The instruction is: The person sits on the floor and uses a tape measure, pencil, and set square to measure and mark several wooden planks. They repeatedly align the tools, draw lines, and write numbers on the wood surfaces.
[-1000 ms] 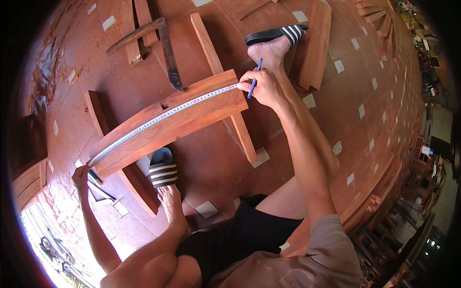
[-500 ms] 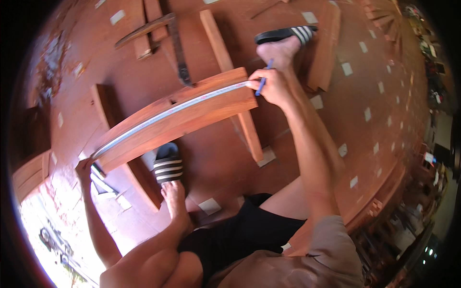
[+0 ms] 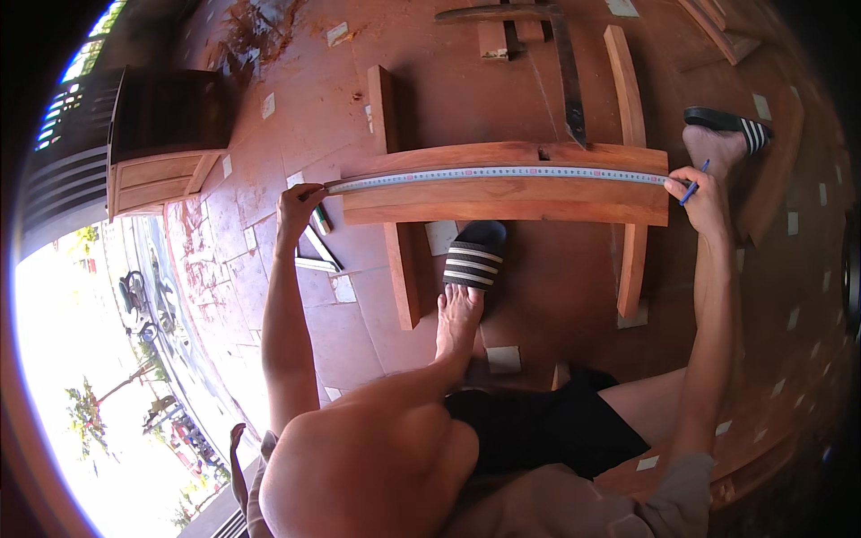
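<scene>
A reddish wooden plank (image 3: pixel 502 203) lies crosswise before me on two wooden beams, the left beam (image 3: pixel 401 278) and the right beam (image 3: pixel 630 269). Along its top a measuring tape (image 3: pixel 502 173) is stretched taut. My left hand (image 3: pixel 298 208) pinches the tape just past the plank's left end. At the opposite end my right hand (image 3: pixel 701 199) is closed on the tape, with a blue pen (image 3: pixel 692 184) also held between its fingers. Whether the tape's case is in either hand is hidden.
Beyond the plank lies a large carpenter's square (image 3: pixel 570 85), its tip near the plank's far edge. A triangular frame-like tool (image 3: pixel 318 251) rests by my left hand. My sandalled left foot (image 3: pixel 462 314) is just below the plank. A wooden cabinet (image 3: pixel 161 175) stands far left.
My view has swung left, so the plank appears further right and more level, and the cabinet shows more fully. Both hands keep hold of the tape at the plank's ends.
</scene>
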`<state>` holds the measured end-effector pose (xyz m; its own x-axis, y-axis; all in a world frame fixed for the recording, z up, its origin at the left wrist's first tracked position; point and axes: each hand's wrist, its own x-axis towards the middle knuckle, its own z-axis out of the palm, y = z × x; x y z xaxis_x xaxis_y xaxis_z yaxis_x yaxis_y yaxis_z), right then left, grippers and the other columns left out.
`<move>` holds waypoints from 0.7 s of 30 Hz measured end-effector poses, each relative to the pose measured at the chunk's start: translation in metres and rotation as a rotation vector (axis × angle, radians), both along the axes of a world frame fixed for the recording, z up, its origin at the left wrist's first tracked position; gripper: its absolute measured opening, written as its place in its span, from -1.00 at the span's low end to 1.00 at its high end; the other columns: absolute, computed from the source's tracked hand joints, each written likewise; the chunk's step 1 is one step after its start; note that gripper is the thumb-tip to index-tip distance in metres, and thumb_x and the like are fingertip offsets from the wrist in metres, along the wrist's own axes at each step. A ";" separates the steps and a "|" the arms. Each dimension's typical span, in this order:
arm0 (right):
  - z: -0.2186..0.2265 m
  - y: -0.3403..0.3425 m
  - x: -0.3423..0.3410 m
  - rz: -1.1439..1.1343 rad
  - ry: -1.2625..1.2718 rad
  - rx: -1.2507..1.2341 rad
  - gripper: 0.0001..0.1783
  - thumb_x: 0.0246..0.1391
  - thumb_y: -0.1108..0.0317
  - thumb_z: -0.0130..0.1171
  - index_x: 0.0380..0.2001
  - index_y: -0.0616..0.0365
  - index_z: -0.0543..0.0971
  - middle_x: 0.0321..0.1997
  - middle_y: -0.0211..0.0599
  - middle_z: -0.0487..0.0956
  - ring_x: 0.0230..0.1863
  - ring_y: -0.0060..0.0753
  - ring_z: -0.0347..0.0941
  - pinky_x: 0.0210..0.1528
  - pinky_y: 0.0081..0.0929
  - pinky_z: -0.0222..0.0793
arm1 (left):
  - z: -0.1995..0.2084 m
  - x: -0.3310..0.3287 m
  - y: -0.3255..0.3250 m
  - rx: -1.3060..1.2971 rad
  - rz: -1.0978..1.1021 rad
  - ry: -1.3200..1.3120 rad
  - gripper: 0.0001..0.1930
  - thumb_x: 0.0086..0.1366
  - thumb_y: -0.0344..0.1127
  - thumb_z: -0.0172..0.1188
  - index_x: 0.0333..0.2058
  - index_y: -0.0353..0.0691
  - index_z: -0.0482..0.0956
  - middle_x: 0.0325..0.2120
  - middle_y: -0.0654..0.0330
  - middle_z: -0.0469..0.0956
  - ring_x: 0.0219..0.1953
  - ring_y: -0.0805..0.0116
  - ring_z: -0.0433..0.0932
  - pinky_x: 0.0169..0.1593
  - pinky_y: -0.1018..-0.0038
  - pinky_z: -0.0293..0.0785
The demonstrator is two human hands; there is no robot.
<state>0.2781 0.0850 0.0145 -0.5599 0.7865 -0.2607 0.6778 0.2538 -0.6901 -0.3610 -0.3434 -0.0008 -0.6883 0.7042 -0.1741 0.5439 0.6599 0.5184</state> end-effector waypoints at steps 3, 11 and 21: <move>-0.004 0.000 0.001 0.005 0.049 0.015 -0.81 0.20 0.34 0.41 -0.24 0.27 0.70 -0.43 -0.41 0.60 -0.37 -0.61 0.42 -0.28 -0.51 0.35 | 0.007 0.000 0.003 -0.042 -0.025 -0.014 -0.71 0.26 -0.21 0.49 -0.14 -0.28 0.80 -0.38 0.24 0.74 -0.34 0.55 0.62 -0.23 0.55 0.52; -0.021 0.003 0.005 0.043 0.139 0.044 -0.84 0.19 0.36 0.39 -0.28 0.26 0.70 -0.43 -0.42 0.61 -0.34 -0.64 0.44 -0.26 -0.54 0.35 | -0.007 -0.018 -0.006 -0.073 -0.011 -0.140 -0.72 0.31 -0.19 0.43 -0.14 -0.28 0.78 -0.44 0.35 0.68 -0.42 0.59 0.52 -0.34 0.55 0.44; -0.013 -0.007 0.001 -0.062 0.147 0.144 -0.79 0.02 0.30 0.51 -0.35 0.20 0.75 -0.46 -0.15 0.68 -0.40 -0.20 0.64 -0.31 -0.28 0.48 | -0.022 -0.053 -0.016 -0.194 -0.095 -0.166 -0.80 0.37 -0.26 0.34 -0.26 -0.31 0.71 -0.56 0.40 0.48 -0.52 0.62 0.30 -0.46 0.51 0.20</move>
<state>0.2788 0.0782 0.0014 -0.5329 0.8439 -0.0618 0.5896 0.3179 -0.7425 -0.4141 -0.3590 -0.0231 -0.5713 0.7070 -0.4167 0.5267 0.7053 0.4746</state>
